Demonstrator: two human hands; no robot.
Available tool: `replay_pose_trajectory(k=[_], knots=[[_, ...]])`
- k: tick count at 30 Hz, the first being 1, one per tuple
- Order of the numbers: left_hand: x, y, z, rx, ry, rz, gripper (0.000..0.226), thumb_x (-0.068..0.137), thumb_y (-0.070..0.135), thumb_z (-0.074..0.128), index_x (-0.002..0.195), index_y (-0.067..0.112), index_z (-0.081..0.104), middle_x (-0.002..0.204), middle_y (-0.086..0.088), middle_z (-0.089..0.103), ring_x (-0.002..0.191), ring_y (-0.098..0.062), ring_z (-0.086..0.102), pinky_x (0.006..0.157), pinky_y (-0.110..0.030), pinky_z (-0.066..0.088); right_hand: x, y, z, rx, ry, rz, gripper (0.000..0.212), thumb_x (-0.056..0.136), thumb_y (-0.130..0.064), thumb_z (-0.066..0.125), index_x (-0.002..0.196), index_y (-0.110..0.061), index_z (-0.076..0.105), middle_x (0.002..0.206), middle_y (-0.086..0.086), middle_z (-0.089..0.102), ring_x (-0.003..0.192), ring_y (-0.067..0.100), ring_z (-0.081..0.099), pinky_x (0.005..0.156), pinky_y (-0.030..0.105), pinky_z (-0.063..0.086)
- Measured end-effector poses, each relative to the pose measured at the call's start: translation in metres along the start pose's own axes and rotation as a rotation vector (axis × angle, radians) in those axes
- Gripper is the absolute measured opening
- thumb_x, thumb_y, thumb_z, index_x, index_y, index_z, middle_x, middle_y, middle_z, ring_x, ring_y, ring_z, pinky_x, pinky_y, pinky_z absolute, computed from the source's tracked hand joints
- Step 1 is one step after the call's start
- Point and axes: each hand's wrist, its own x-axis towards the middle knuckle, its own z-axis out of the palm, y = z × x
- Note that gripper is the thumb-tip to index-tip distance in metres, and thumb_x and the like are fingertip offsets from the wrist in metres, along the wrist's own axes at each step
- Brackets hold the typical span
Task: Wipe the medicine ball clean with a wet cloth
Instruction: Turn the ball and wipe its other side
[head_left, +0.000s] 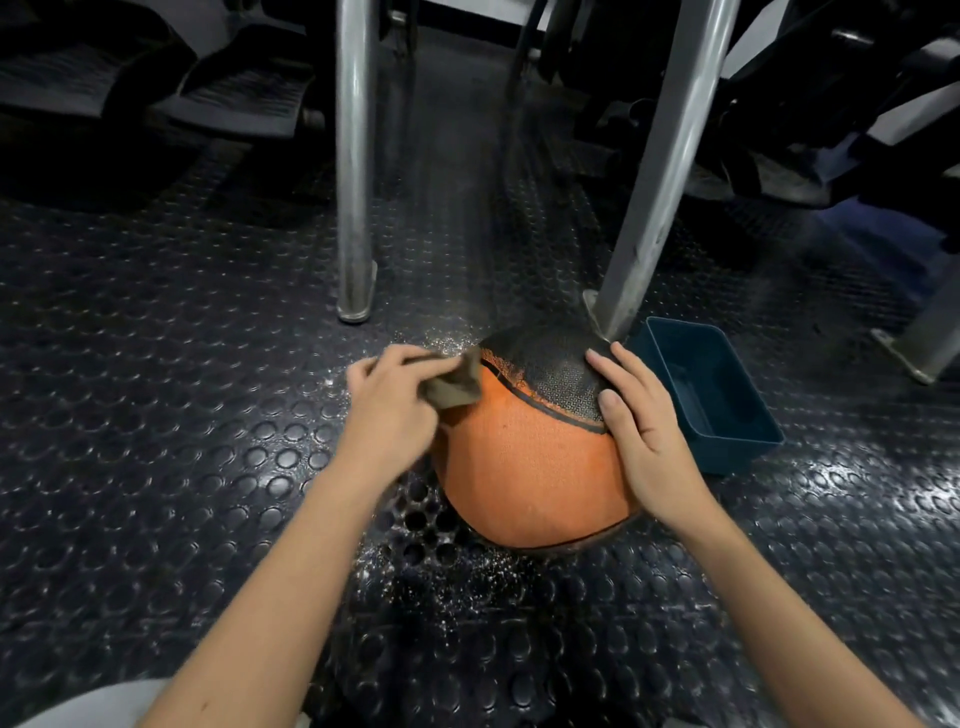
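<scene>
Head view: the fingers of the left hand are curled and clamped on a bunched brown cloth, pressing it against the upper left of the medicine ball where the orange panel meets the black one. That hand is blurred, so I judge it mid-stroke. The right hand lies flat on the ball's right side, fingers straight and a little apart, thumb on the black panel, most likely to stop the ball rolling under the rubbing. The ball sits on the studded rubber floor, touching or nearly touching the foot of the slanted metal leg, with an upright leg further left. A blue tub stands just beside the ball on its right, within reach, probably for wetting the cloth; whether it holds water I cannot tell. White specks dot the floor round the ball. The ball's underside and far face are hidden, as are the left fingertips under the cloth.
</scene>
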Motion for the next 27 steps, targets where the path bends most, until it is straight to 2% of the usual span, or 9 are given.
replay_pose_trajectory(k=[3, 7, 10, 13, 15, 18, 20, 23, 27], knots=[[-0.003, 0.012, -0.011, -0.061, 0.123, 0.053, 0.067, 0.079, -0.012, 0.033, 0.121, 0.035, 0.058, 0.132, 0.01, 0.045, 0.118, -0.016, 0.024, 0.093, -0.01, 0.01, 0.0, -0.001, -0.001, 0.013, 0.003, 0.004, 0.036, 0.09, -0.056, 0.03, 0.125, -0.057, 0.038, 0.148, -0.021, 0.029, 0.139, -0.001, 0.019, 0.118, 0.04, 0.015], [-0.013, 0.044, -0.002, -0.129, 0.151, 0.441, 0.074, 0.068, -0.01, 0.034, 0.117, 0.041, 0.054, 0.124, 0.021, 0.044, 0.117, -0.007, 0.024, 0.107, -0.009, 0.009, 0.0, 0.0, -0.002, 0.006, -0.002, 0.011, 0.032, 0.093, -0.051, 0.032, 0.124, -0.056, 0.037, 0.148, -0.019, 0.029, 0.139, 0.001, 0.02, 0.118, 0.04, 0.016], [-0.003, 0.011, 0.011, -0.127, -0.091, 0.199, 0.078, 0.077, -0.018, 0.037, 0.11, 0.051, 0.053, 0.121, 0.021, 0.045, 0.125, -0.02, 0.027, 0.111, -0.02, 0.009, 0.0, -0.001, -0.002, 0.012, -0.008, 0.009, 0.036, 0.09, -0.056, 0.029, 0.125, -0.056, 0.037, 0.149, -0.018, 0.029, 0.139, 0.001, 0.019, 0.118, 0.04, 0.016], [0.006, -0.01, -0.005, -0.028, -0.047, -0.041, 0.074, 0.077, -0.018, 0.035, 0.119, 0.038, 0.059, 0.122, 0.009, 0.051, 0.113, -0.018, 0.028, 0.104, -0.021, 0.016, 0.0, -0.001, 0.0, -0.002, -0.003, -0.005, 0.037, 0.09, -0.056, 0.028, 0.125, -0.056, 0.037, 0.149, -0.016, 0.029, 0.14, 0.003, 0.02, 0.117, 0.042, 0.016], [0.006, -0.005, -0.016, -0.028, 0.092, -0.026, 0.072, 0.078, -0.019, 0.034, 0.125, 0.03, 0.058, 0.126, 0.005, 0.051, 0.11, -0.016, 0.025, 0.095, -0.015, 0.015, 0.0, -0.002, -0.001, -0.002, 0.008, -0.01, 0.036, 0.09, -0.056, 0.028, 0.124, -0.055, 0.037, 0.148, -0.015, 0.03, 0.14, 0.004, 0.021, 0.117, 0.042, 0.016], [-0.003, 0.026, -0.018, -0.13, 0.248, 0.252, 0.075, 0.07, -0.013, 0.033, 0.125, 0.036, 0.052, 0.124, 0.01, 0.048, 0.115, -0.014, 0.029, 0.103, -0.011, 0.015, 0.001, -0.001, -0.002, 0.004, 0.012, -0.001, 0.034, 0.09, -0.054, 0.03, 0.124, -0.055, 0.037, 0.148, -0.015, 0.03, 0.139, 0.004, 0.022, 0.117, 0.04, 0.016], [-0.007, 0.032, -0.003, -0.112, 0.17, 0.442, 0.076, 0.068, -0.012, 0.035, 0.125, 0.035, 0.05, 0.126, 0.013, 0.046, 0.121, -0.016, 0.028, 0.11, -0.015, 0.011, 0.001, 0.001, -0.002, 0.006, 0.011, 0.002, 0.033, 0.091, -0.051, 0.032, 0.124, -0.054, 0.037, 0.148, -0.015, 0.031, 0.139, 0.004, 0.022, 0.117, 0.039, 0.017], [-0.006, 0.017, 0.013, -0.141, -0.095, 0.252, 0.077, 0.079, -0.019, 0.036, 0.122, 0.043, 0.049, 0.125, 0.019, 0.042, 0.122, -0.009, 0.023, 0.112, -0.025, 0.012, 0.001, 0.001, -0.002, 0.01, 0.006, -0.002, 0.034, 0.091, -0.053, 0.031, 0.124, -0.055, 0.038, 0.147, -0.017, 0.03, 0.139, 0.003, 0.021, 0.117, 0.037, 0.016], [0.006, -0.006, -0.002, -0.036, 0.021, 0.009, 0.073, 0.079, -0.02, 0.036, 0.126, 0.03, 0.057, 0.129, 0.006, 0.049, 0.121, -0.016, 0.026, 0.101, -0.02, 0.016, 0.0, 0.0, -0.001, 0.001, 0.004, -0.007, 0.036, 0.089, -0.055, 0.029, 0.124, -0.055, 0.037, 0.147, -0.019, 0.029, 0.138, 0.0, 0.02, 0.117, 0.033, 0.015]])
